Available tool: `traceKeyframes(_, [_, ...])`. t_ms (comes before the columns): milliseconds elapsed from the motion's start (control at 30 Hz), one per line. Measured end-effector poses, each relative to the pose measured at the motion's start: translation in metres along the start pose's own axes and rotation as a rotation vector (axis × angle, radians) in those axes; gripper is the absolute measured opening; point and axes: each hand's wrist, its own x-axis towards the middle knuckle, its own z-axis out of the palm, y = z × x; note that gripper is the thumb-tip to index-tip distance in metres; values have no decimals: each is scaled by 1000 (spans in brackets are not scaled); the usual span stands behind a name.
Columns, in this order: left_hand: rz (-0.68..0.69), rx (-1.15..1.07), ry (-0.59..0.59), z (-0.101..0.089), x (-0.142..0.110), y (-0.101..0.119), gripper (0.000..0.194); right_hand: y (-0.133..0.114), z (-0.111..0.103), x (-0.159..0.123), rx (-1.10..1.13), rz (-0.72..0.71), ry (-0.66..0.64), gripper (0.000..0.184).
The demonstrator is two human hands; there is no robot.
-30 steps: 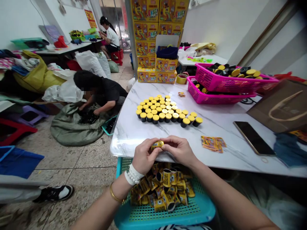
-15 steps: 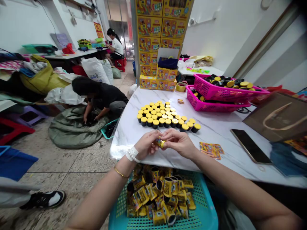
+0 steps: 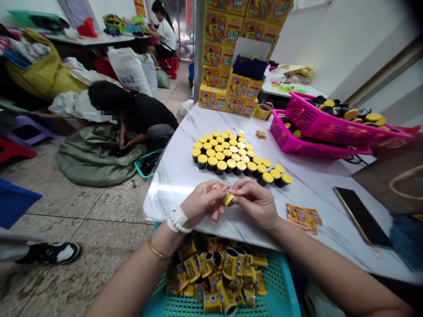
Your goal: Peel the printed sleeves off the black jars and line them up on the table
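Observation:
My left hand [image 3: 202,202] and my right hand [image 3: 256,202] meet over the near edge of the marble table [image 3: 178,176], both pinched on one small yellow-wrapped cup [image 3: 228,199]. Below them a teal basket [image 3: 279,286] holds several black cups with yellow labels [image 3: 218,273]. Behind my hands several black cups with yellow lids [image 3: 231,154] stand in tight rows on the table. A small stack of yellow stickers [image 3: 303,216] lies to the right of my right hand.
Two stacked pink baskets [image 3: 317,132] with lids sit at the back right, a black phone [image 3: 361,215] and a brown bag [image 3: 393,180] on the right. Yellow cartons [image 3: 231,48] stand behind. A person [image 3: 139,119] crouches over a green sack [image 3: 92,156] on the floor; another sits far back.
My hands lifted from the table edge and turned the yellow cup between the fingertips. The view shifted left and tilted down a little.

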Motion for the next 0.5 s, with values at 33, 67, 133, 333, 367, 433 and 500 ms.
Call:
traceKeyframes(33, [-14,-22,-22,-1,0,0,33,0,0,0,-15,6,0,17])
traceKeyframes(67, [-19,-32,-32,-3,0,-1,33,-1,0,0,-32,14,-4,20])
traceKeyframes(133, [-14,-29,-47,-5,1,-2,34,-3,0,-1,-51,30,-17,22])
traceKeyframes(333, [-30,-49,-90,-5,2,0,36,-6,5,-6,35,18,2,18])
traceKeyframes(367, [-35,-51,-87,-4,1,0,37,-6,6,-6,55,31,7,18])
traceKeyframes(433, [-28,-38,-65,-2,1,-1,38,-6,5,-6,57,70,-3,24])
traceKeyframes(500, [6,-8,-22,0,1,-3,38,-5,3,-5,-43,70,-30,30])
